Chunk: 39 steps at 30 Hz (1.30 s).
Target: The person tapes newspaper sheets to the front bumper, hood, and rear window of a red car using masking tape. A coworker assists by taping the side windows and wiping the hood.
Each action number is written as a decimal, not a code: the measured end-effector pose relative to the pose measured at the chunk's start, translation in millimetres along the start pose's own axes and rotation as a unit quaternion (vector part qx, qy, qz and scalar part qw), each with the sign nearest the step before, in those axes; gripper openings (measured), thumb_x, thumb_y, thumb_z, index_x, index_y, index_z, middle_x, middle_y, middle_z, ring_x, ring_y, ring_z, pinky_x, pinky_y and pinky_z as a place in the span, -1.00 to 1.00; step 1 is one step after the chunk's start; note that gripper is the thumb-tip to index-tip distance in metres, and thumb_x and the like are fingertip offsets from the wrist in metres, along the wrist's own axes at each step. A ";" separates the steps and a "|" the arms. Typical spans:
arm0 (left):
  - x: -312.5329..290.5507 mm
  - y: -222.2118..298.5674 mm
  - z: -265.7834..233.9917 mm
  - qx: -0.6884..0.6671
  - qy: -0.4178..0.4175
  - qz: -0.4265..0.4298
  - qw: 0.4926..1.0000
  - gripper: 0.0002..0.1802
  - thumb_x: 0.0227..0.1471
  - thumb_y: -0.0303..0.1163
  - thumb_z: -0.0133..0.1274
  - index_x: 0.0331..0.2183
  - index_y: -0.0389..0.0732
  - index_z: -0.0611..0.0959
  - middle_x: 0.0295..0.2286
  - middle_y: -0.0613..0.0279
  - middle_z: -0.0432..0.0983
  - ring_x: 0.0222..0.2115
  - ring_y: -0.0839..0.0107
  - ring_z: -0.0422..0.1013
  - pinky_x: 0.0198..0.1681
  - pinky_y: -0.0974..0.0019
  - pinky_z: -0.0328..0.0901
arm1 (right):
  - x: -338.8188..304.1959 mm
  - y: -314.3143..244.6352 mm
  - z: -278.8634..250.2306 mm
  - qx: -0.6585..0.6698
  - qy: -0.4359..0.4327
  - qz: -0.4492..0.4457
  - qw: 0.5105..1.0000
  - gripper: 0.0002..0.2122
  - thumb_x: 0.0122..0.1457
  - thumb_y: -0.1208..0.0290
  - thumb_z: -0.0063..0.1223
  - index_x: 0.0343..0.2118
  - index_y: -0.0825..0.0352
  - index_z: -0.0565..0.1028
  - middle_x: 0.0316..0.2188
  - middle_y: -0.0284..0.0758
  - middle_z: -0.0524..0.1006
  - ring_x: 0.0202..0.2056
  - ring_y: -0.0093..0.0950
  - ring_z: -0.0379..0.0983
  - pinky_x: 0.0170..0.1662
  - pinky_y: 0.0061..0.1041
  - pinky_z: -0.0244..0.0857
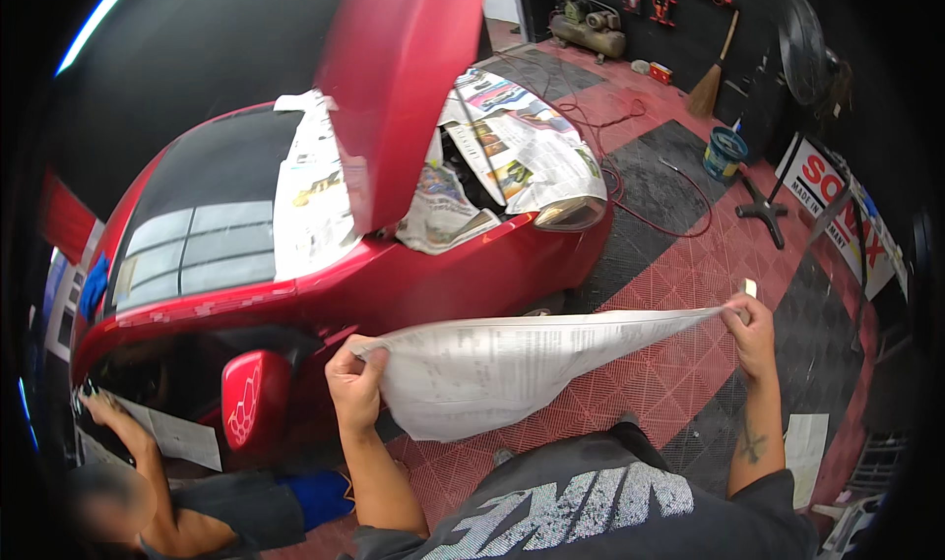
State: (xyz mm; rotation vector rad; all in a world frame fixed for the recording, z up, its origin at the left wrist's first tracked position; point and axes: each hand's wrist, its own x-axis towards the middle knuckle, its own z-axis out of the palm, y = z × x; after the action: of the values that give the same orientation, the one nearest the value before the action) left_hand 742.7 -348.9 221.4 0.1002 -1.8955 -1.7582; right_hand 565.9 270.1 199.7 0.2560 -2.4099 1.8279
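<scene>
A large sheet of newspaper (492, 373) is stretched between my hands in front of me, its lower edge sagging. My left hand (356, 385) pinches one upper corner, thumb against fingers. The opposite corner is gripped in my right hand (753, 336). A small pale piece (750, 287) shows just above the right fingers; I cannot make out what it is. Beyond the sheet stands a red car (443, 275) with its hood (399, 88) raised. Newspaper (313, 196) covers the base of its windshield, and more newspaper (536, 152) lies over the front end.
At lower left, a co-worker's hand (98, 407) is by the car door, near another paper sheet (182, 437). The red side mirror (254, 398) juts out near my left arm. A hose (679, 230), bucket (724, 155), broom (711, 83), fan (802, 48) and compressor (588, 33) stand or lie farther off.
</scene>
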 end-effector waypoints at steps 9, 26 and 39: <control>109.5 -67.9 306.0 0.174 -0.229 0.009 0.958 -0.92 0.16 -0.60 0.39 -0.26 -0.30 0.85 -0.26 0.22 0.76 -0.23 0.45 0.65 -0.08 0.32 0.51 | 34.6 192.8 -222.4 0.063 0.223 0.071 0.970 -0.91 0.41 0.49 0.36 -0.12 0.31 0.65 -0.26 -0.50 0.55 -0.31 -0.70 0.41 -0.24 -0.62 0.29; 355.0 -246.6 734.4 0.165 -0.238 -0.215 0.933 -0.90 0.22 -0.48 0.27 -0.22 -0.30 0.76 -0.45 0.32 0.64 -0.43 0.57 0.50 -0.33 0.30 0.40 | 372.4 346.6 -384.9 0.081 0.269 0.124 0.952 -0.91 0.58 0.40 0.18 -0.03 0.28 0.54 -0.09 -0.33 0.71 -0.43 -0.73 0.41 -0.38 -0.67 0.30; 745.0 -425.6 922.2 0.146 -0.244 -0.243 0.927 -0.86 0.11 -0.54 0.29 -0.24 -0.33 0.78 -0.25 0.17 0.78 -0.20 0.44 0.65 -0.10 0.31 0.49 | 814.6 380.9 -453.8 -0.264 0.128 0.136 0.946 -0.86 0.37 0.48 0.38 -0.23 0.33 0.56 -0.34 -0.49 0.49 -0.31 -0.64 0.38 -0.21 -0.58 0.27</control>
State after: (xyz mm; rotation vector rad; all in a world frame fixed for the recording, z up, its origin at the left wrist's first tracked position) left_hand -419.0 115.4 75.5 0.2855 -2.6770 -1.9202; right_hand -315.6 750.0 113.9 -0.3524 -2.7132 1.1216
